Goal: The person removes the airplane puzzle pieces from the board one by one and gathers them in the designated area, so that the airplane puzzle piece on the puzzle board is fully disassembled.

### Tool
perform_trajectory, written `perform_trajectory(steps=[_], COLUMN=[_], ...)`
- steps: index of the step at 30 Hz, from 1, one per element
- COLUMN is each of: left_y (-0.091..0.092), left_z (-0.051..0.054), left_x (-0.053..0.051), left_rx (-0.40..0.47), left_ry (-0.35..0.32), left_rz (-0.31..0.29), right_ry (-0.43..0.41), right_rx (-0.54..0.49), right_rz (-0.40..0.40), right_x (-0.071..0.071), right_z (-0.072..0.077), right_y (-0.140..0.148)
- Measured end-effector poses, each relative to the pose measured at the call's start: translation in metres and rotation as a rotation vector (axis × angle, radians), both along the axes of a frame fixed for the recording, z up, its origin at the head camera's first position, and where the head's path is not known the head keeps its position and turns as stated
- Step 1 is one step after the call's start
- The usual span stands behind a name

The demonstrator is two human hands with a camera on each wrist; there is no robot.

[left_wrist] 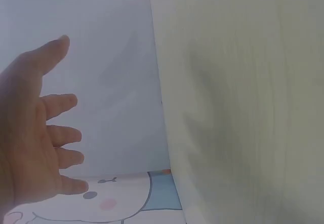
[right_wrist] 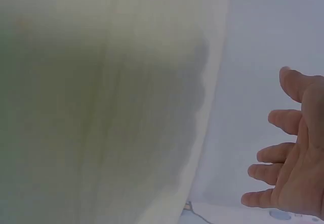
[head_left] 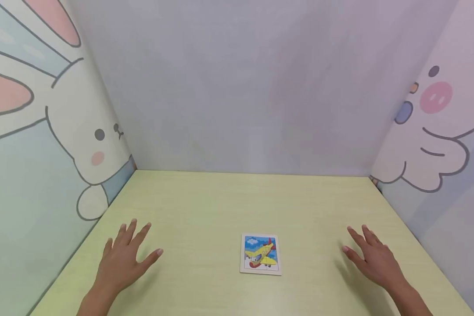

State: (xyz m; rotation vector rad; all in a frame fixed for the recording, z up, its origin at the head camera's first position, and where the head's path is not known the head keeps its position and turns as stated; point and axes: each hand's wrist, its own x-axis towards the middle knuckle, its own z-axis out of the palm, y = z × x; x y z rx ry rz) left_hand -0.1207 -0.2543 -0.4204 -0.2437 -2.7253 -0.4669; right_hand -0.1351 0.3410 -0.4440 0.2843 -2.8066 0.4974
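Note:
A small square picture board with a yellow and red airplane on blue lies on the table, between the two hands. To its left, the left hand is held over the table with fingers spread and nothing in it. Over on the right, the right hand also has its fingers apart and holds nothing. Both wrist views show the palms bare: the left hand and the right hand touch no object.
The pale yellow table meets a plain light back wall. A side wall with a rabbit drawing stands at the left, and one with a pink-snouted animal drawing at the right.

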Motion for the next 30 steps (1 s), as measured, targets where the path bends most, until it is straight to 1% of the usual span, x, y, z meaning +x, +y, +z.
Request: perform_trajectory(steps=[3, 8, 10, 11, 14, 16, 18, 21, 26, 30], left_y=[0.003, 0.011, 0.015, 0.018, 0.025, 0.030, 0.034, 0.040, 0.051, 0.060], left_z=[0.000, -0.002, -0.003, -0.003, -0.005, -0.006, -0.008, -0.010, -0.013, -0.014], left_x=[-0.004, -0.009, -0.010, -0.010, -0.012, -0.013, -0.014, -0.016, -0.018, -0.018], left_rx=[0.039, 0.076, 0.097, 0.114, 0.165, 0.201, 0.223, 0.263, 0.308, 0.349], left_ry=[0.069, 0.190, 0.213, 0.213, 0.188, 0.165, 0.145, 0.138, 0.127, 0.104], left_rz=[-0.040, -0.104, -0.123, -0.132, -0.150, -0.168, -0.179, -0.203, -0.215, -0.213], right_ry=[0.016, -0.011, 0.006, 0.019, 0.064, 0.063, 0.038, -0.001, -0.049, -0.145], right_rx=[-0.017, -0.109, -0.145, -0.163, -0.236, -0.290, -0.350, -0.430, -0.544, -0.630], right_rz=[0.022, 0.059, 0.075, 0.079, 0.072, 0.051, 0.025, -0.004, -0.025, -0.048], right_x=[-0.001, -0.002, -0.003, -0.003, -0.005, -0.007, -0.009, -0.012, -0.013, -0.013], right_z=[0.000, 0.002, 0.002, 0.002, 0.002, 0.003, 0.004, 0.004, 0.005, 0.003], right_y=[-0.004, -0.014, -0.018, -0.020, -0.026, -0.029, -0.032, -0.036, -0.041, -0.046])
